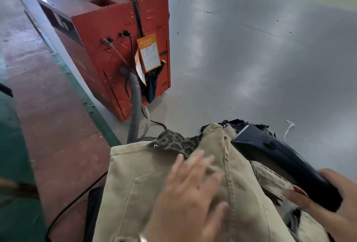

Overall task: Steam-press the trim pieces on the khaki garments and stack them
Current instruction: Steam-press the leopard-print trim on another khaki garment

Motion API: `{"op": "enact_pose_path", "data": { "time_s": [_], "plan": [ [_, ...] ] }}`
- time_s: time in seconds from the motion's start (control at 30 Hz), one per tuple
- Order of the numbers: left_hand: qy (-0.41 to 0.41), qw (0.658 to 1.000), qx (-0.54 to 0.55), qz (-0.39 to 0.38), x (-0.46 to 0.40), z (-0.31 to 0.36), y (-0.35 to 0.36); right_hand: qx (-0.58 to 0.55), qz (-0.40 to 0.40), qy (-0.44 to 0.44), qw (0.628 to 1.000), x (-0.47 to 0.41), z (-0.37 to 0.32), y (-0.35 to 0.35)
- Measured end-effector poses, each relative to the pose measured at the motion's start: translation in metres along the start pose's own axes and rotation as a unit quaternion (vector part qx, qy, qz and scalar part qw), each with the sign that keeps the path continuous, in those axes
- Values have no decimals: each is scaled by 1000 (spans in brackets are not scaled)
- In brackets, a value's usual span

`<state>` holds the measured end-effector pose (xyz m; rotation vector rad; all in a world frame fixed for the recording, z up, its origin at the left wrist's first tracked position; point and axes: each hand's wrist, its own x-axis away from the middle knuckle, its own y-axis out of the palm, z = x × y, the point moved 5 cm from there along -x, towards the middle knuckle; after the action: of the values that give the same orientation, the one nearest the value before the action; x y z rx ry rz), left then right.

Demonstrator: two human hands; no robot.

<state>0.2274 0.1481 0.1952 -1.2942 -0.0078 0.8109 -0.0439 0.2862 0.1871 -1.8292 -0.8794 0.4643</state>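
While the view is looking down at a grey floor (251,48), a red machine (119,35) is standing at upper left, with a grey ribbed hose (135,106) and an orange tag (148,52) hanging on its side. Right of the hose's lower end, a khaki garment (135,183) with a leopard-print trim piece (173,142) is lying bunched. On it, the left hand (191,193) is resting flat, fingers straight and spread. Further right, the right hand (332,203) is gripping a dark handheld steamer (280,156), fingers curled around its handle.
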Motion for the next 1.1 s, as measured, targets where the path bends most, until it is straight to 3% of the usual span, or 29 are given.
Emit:
{"op": "enact_pose_path", "data": {
  "time_s": [0.07,0.13,0.17,0.27,0.37,0.47,0.53,0.6,0.67,0.73,0.83,0.9,1.1],
  "plan": [
    [-186,980,-63,22,13,-57,-33,-14,-17,9,1000,2,16,11],
    [-369,925,-87,-14,33,-100,-55,-16,-33,12,999,5,8,16],
    [-419,905,-71,-26,40,-108,-56,-11,-41,8,999,7,-3,16],
    [-406,912,5,59,51,-109,-56,6,-61,-22,998,13,-52,14],
    [-379,918,5,120,56,-112,-66,32,-58,-40,997,14,-84,7],
    [-396,911,28,113,63,-124,-69,12,-45,-32,998,15,-86,5],
    [-404,908,-18,107,63,-121,-74,-6,-35,-24,999,16,-75,5],
    [-347,922,-109,132,53,-98,-82,5,-18,-27,999,16,-66,2],
    [-229,960,-89,132,33,-51,-77,8,-2,-22,1000,16,-61,-3],
    [-85,994,13,71,18,0,-54,10,11,-21,1000,20,-62,-10],
    [76,994,36,-76,9,52,-2,13,10,-25,1000,27,-73,-18],
    [103,988,-9,-111,4,63,19,16,11,-25,999,31,-77,-20],
    [101,993,-23,-63,10,77,45,51,-5,-19,999,33,-74,-20]
  ]
}}
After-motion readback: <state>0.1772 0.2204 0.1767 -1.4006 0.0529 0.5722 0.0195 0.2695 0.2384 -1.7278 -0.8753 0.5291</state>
